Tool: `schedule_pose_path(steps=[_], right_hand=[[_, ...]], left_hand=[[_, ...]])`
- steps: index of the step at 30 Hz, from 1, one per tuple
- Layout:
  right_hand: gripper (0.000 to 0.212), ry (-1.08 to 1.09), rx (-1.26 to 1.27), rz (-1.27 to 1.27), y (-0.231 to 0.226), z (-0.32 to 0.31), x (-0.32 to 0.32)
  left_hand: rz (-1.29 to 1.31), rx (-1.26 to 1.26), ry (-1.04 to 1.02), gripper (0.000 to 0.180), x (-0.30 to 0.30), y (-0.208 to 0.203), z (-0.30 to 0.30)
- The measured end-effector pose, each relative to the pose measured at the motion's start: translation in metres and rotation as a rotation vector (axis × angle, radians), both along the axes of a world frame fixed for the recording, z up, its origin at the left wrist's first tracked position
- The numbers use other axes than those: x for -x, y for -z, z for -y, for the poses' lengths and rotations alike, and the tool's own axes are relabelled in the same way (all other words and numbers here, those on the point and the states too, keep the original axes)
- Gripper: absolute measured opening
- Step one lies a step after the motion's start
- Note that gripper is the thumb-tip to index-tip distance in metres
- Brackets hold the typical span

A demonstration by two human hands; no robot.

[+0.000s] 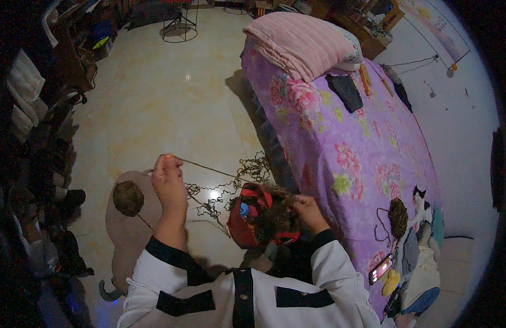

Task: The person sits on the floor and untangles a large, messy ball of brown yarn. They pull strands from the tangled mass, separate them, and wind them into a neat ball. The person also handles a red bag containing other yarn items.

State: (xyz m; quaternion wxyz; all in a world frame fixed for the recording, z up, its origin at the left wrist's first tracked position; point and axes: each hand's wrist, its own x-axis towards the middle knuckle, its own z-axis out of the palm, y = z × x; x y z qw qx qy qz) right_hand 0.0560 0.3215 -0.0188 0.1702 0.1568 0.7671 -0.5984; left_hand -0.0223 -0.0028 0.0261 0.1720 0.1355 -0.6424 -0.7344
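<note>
My left hand (168, 177) is raised and pinches a thin brown yarn strand (209, 168) that runs right toward my right hand. My right hand (307, 212) grips a crinkled mass of brown yarn (275, 216) over a red knitted piece (247, 216) in my lap. Loose curly yarn (231, 188) lies tangled on the floor in front of me. A brown yarn ball (127, 198) rests on a round grey stool (127, 235) to my left.
A bed with a purple flowered cover (351, 158) stands on my right, with folded pink bedding (305, 44), a second yarn ball (398, 217), a phone (380, 269) and clothes on it. Shoes line the dark left side (61, 197). A wire stand (179, 24) stands far off.
</note>
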Motion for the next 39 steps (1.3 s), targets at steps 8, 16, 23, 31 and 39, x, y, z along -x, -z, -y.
schedule_pose_path(steps=[8, 16, 23, 31, 39], right_hand=[[0.029, 0.255, -0.182, -0.010, 0.037, -0.077, -0.016], [0.033, 1.304, 0.680, -0.383, 0.006, -0.091, -0.013], [0.041, 0.882, 1.004, -0.513, -0.106, -0.077, -0.007], [0.038, 0.558, -0.775, -0.600, -0.063, -0.101, -0.002], [0.027, -0.626, -1.093, 0.123, 0.057, -0.048, -0.049]], left_hand=[[-0.070, -0.587, -0.423, 0.020, 0.016, 0.006, 0.020], [0.022, -0.626, 0.105, 0.021, 0.006, 0.020, 0.043], [0.002, 1.021, 0.641, 0.022, -0.014, 0.036, 0.001], [0.191, -0.144, 0.451, 0.041, 0.007, 0.040, 0.011], [0.103, -0.740, 0.832, 0.065, 0.002, 0.008, 0.004]])
